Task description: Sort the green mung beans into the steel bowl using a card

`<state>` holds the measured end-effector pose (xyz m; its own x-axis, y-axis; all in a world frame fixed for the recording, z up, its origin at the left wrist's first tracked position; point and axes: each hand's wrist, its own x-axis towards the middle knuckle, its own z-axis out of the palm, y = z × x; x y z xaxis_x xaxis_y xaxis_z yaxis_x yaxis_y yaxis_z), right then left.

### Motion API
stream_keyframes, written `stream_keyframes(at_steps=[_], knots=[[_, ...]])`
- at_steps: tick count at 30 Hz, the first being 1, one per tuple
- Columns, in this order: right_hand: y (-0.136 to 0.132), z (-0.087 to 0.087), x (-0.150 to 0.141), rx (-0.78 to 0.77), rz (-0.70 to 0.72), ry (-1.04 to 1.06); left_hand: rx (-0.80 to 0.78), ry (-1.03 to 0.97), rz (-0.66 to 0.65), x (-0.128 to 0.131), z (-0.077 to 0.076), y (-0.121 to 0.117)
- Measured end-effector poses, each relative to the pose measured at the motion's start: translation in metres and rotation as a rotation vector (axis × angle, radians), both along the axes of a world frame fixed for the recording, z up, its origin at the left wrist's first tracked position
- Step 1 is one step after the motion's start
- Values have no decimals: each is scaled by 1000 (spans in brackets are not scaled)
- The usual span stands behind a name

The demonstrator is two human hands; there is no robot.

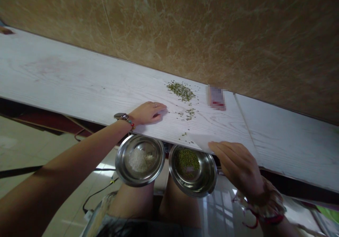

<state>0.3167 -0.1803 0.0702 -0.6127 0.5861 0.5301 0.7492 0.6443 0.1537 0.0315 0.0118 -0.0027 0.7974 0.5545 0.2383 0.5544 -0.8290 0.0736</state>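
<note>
A small heap of mung beans mixed with what look like rice grains [182,90] lies near the far edge of the white wood-grain worktop [79,85], right of its middle. From it, stray beans [190,114] trail toward the near edge. The person's left hand [147,113] rests just left of those strays, fingers stretched out and thumb parted from them, with nothing visible in its grasp. The right hand [238,163] is over the near edge beside the right-hand steel bowl [206,178], fingers drawn close together; from here I can't tell whether they pinch anything.

That bowl has mung beans [188,159] in it; the left-hand steel bowl [120,161] contains white, rice-like grains [137,159]. Both sit against the near edge, above the person's legs.

By my reading, this is a moment of handling loose grains by the fingertips. Whatever touches the strays nearest the edge would call for a light, controlled hand, as such round beans could roll off.

Right of the heap, by the far edge, lies a small flat item [217,97], too blurred to name; a seam [246,122] crosses the surface beyond it. Behind rises a brown marble-patterned wall [159,25], and below shows a glossy tiled floor [222,208].
</note>
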Motion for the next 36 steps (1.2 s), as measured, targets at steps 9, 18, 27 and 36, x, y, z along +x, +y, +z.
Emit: stream_keyframes(at_steps=[9, 18, 27, 36], knots=[[15, -7, 3, 71, -63, -32, -7, -6, -2, 0, 0, -1], [15, -4, -2, 38, -14, -73, -5, 0, -5, 0, 1, 0], [-1, 7, 1, 38, -3, -39, 1, -3, -7, 0, 1, -1], [-7, 3, 3, -19, 21, -35, -6, 9, -7, 1, 2, 1]])
